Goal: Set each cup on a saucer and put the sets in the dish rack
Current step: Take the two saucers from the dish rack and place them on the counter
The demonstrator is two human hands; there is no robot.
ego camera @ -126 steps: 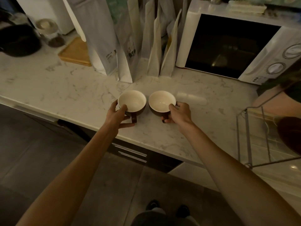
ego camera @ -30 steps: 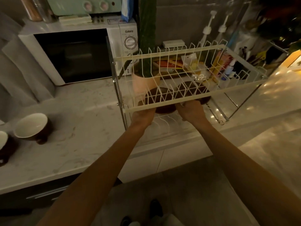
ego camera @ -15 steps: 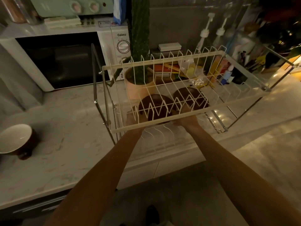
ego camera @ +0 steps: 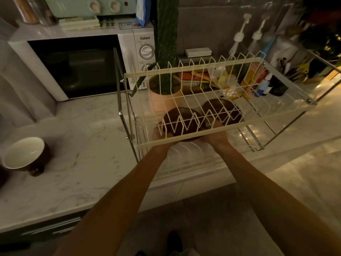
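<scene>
Two dark brown saucers lie side by side under the white wire dish rack's (ego camera: 203,66) upper tier, seen through its wires. My left hand (ego camera: 162,144) grips the near edge of the left saucer (ego camera: 182,122). My right hand (ego camera: 216,137) grips the near edge of the right saucer (ego camera: 221,111). The rack's front rim hides part of both hands. A brown cup (ego camera: 24,156) with a white inside stands on the marble counter at the far left, nothing touching it. A second dark cup (ego camera: 2,175) is barely visible at the left edge.
A white microwave (ego camera: 79,65) stands left of the rack. A cactus in a pink pot (ego camera: 162,100) stands behind the rack's left end. Bottles and packets (ego camera: 262,85) crowd the counter behind it. The counter edge (ego camera: 110,200) runs below my forearms.
Four seconds ago each hand held a cup on the counter; now the cups stand alone at the left. Over the last second my hands stayed on the saucers under the rack while my view shifted.
</scene>
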